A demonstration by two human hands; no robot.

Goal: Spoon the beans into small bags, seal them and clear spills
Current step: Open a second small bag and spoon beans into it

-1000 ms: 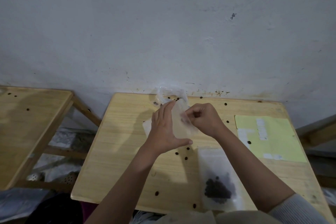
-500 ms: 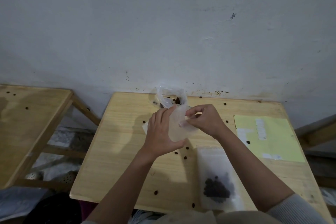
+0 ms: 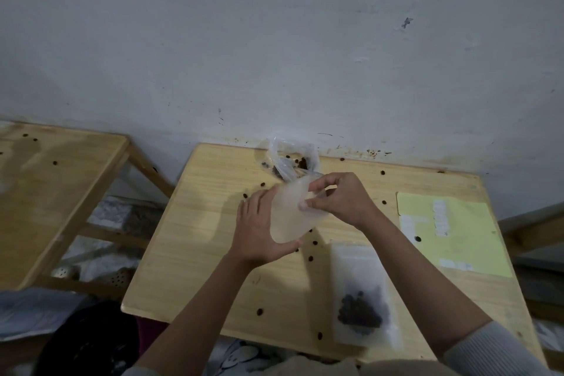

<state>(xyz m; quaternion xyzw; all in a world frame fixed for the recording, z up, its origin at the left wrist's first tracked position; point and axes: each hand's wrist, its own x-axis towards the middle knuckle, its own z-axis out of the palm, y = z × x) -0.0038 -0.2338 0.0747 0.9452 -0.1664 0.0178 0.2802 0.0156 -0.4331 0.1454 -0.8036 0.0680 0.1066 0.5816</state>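
Note:
A small frosted empty bag (image 3: 288, 217) is held above the middle of the wooden table (image 3: 189, 253). My left hand (image 3: 259, 229) grips its left side and lower corner with fingers and thumb. My right hand (image 3: 338, 197) pinches its upper right edge. Behind them, by the wall, a clear plastic bag of dark beans (image 3: 290, 160) stands open. A flat small bag holding a clump of beans (image 3: 361, 308) lies near the front right. Several loose beans (image 3: 311, 258) are scattered over the table.
A pale green sheet (image 3: 457, 235) with white labels lies on the table's right side, one bean on it. A second wooden table (image 3: 45, 189) stands to the left with a few beans. The white wall runs directly behind. Dark cloth and clutter lie below the front edge.
Both hands have lifted and turned the empty small bag. My right hand's fingers have spread at its upper edge, and the bag now bulges more between the hands.

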